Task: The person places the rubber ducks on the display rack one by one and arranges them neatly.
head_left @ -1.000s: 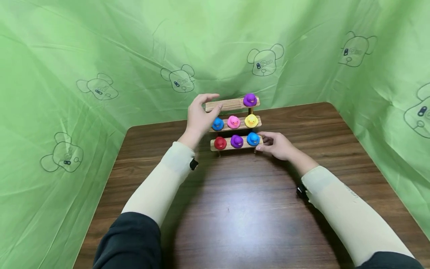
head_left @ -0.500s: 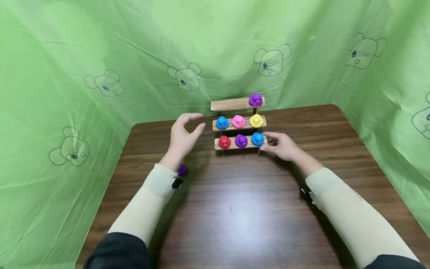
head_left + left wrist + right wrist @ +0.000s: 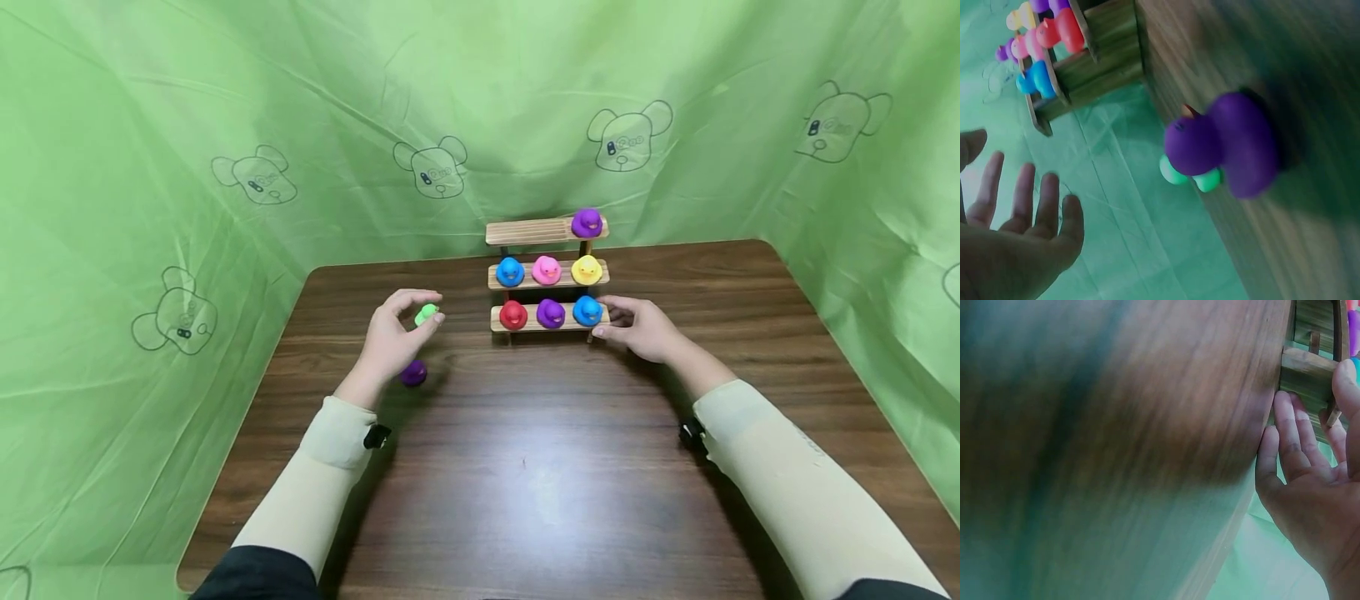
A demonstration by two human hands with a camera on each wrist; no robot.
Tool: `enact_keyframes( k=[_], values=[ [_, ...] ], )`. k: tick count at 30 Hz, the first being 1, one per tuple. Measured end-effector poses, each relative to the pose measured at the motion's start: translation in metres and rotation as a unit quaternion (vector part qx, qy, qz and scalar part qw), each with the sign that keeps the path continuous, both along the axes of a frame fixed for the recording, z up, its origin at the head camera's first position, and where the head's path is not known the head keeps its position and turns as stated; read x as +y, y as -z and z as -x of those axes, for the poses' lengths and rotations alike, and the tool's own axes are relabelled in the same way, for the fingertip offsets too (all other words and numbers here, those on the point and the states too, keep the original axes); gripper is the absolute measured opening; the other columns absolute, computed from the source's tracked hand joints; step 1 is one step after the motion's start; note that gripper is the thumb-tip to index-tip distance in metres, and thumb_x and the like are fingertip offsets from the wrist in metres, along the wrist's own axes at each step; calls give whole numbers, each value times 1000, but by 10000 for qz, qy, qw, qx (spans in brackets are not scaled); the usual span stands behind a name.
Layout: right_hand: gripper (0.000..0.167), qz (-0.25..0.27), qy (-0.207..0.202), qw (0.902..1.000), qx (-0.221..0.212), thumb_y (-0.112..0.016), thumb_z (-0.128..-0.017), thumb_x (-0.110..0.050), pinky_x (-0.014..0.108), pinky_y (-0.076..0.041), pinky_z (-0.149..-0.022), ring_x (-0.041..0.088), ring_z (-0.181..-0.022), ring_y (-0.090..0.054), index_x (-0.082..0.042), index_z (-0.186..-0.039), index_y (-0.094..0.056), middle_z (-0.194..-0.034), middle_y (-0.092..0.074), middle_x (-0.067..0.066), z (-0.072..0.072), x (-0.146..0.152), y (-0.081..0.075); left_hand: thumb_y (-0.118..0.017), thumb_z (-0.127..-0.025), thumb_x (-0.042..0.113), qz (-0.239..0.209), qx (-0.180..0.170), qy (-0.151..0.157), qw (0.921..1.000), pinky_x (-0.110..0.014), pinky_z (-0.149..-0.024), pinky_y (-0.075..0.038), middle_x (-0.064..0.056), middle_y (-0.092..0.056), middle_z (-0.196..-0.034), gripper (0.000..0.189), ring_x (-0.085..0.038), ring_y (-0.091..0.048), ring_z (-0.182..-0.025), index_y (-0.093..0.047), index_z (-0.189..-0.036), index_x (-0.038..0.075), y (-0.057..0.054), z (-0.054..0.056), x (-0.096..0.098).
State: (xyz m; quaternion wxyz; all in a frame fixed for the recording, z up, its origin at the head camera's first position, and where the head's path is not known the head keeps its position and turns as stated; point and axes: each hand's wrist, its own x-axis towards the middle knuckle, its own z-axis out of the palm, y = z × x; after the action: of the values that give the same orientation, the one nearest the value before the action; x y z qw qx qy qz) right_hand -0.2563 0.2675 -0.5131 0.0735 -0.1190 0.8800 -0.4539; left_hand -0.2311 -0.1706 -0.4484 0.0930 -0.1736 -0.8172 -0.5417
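In the head view my left hand (image 3: 393, 337) is over the left part of the table, thumb and fingers apart on either side of a green rubber duck (image 3: 425, 315). The left wrist view has the hand's fingers loosely spread, with the green duck partly hidden behind a purple rubber duck (image 3: 1244, 144) on the table. My right hand (image 3: 641, 329) holds the right end of a three-tier wooden display shelf (image 3: 528, 232), thumb in front and fingers behind its lowest board. A purple duck (image 3: 587, 222) sits alone at the top tier's right end.
The middle tier bears a blue duck (image 3: 510, 272), a pink duck (image 3: 547, 270) and a yellow duck (image 3: 587, 270). Below are a red duck (image 3: 513, 315), a purple duck (image 3: 551, 313) and a blue duck (image 3: 587, 311). A green curtain (image 3: 337, 100) surrounds the brown table (image 3: 540, 467).
My left hand has left the top tier's left end and moved left and down to the green duck. The loose purple and green ducks have come into sight. My right hand stays at the shelf.
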Motion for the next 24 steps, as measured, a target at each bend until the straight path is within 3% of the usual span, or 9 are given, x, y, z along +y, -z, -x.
enact_keyframes(
  k=[6,13,24],
  values=[
    [64,-32,3,10000,-2,-82,-94,-26,27,-55,-87,33,-107,-67,-5,-149,-56,-121,-69,22,-1,2,0,-83,-92,12,568,-477,28,9972,-57,-101,-51,-10,-70,-124,29,-30,-64,-117,-75,-119,6,10,-8,-20],
    [66,-67,-31,10000,1,-81,-95,-30,28,-55,-87,32,-108,-67,-5,-150,-56,-121,-69,21,1,2,3,-84,-92,32,1266,-1342,-364,9822,-57,-102,-53,-11,-66,-135,35,-45,-63,-123,-74,-121,15,21,-17,-39],
    [64,-13,9,10000,25,-82,-94,-27,27,-56,-86,33,-107,-68,-5,-148,-57,-119,-70,21,1,1,3,-89,-86,38,1777,-1596,-488,9698,-58,-108,-46,-11,-65,-138,54,-37,-56,-132,-72,-129,13,48,-22,-61]
  ],
)
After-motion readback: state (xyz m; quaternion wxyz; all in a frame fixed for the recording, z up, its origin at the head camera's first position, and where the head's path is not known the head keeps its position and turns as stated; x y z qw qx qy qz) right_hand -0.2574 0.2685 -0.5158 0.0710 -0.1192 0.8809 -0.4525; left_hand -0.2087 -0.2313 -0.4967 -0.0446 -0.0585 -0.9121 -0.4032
